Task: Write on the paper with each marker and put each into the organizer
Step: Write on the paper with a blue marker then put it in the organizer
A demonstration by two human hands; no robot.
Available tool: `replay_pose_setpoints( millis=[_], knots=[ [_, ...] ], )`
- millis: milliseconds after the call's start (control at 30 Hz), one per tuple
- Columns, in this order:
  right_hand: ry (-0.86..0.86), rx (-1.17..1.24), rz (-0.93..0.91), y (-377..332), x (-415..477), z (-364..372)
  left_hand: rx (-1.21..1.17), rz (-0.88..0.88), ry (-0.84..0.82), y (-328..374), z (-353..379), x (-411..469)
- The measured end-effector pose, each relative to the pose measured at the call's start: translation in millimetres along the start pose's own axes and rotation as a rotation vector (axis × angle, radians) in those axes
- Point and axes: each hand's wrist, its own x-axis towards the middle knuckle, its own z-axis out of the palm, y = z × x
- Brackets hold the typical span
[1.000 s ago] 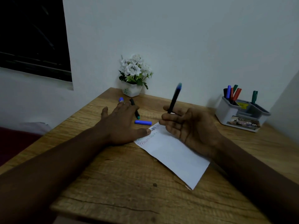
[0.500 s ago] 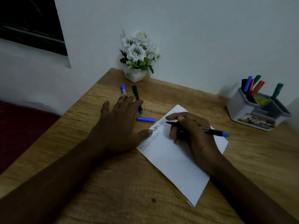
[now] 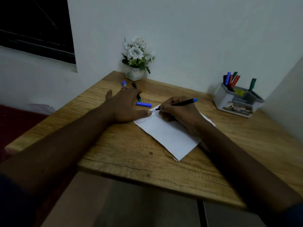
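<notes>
Right hand [image 3: 178, 112]: fingers curled round a black marker [image 3: 183, 103] with a blue end; tip down on the paper [image 3: 170, 136] near its far left corner; barrel tilted low, blue end aimed toward the organizer [image 3: 236, 102]; heel of the hand rests on the sheet; forearm comes in from lower right.

Left hand [image 3: 124, 105]: palm down on the table [image 3: 131, 153], fingers straight and spread, holding nothing; thumb tip presses the paper's left edge, just beside faint lines of writing; fingers lie across a teal-ended marker [image 3: 138, 95]; the end of a blue marker [image 3: 124, 83] shows just past the fingertips.

Loose blue cap [image 3: 143, 104] lies flat between left hand and paper.

Organizer stands at the far right by the wall, well apart from both hands; a cluster of markers [image 3: 231, 79] upright in one compartment, a green marker [image 3: 252, 84] in another.

Flower pot [image 3: 136, 74] at the table's back edge.
</notes>
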Motion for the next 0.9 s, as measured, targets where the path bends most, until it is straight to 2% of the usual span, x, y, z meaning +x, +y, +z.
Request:
replay_pose_setpoints(
  millis=[100, 467, 667, 800, 900],
  knots=[
    [-0.035, -0.071, -0.052, -1, 5, -2, -0.010, 0.017, 0.007, -1, 1, 1],
    [0.049, -0.292, -0.189, 10, 14, 2, -0.028, 0.008, -0.005, -7, 3, 12],
    [0.050, -0.227, -0.186, 11, 15, 0, -0.035, 0.009, 0.003, -8, 3, 12],
    [0.006, -0.264, -0.184, 11, 13, 1, -0.041, 0.017, 0.003, -10, 3, 13],
    [0.047, -0.280, -0.207, 11, 15, 1, -0.021, 0.018, -0.004, -9, 2, 13]
  ],
)
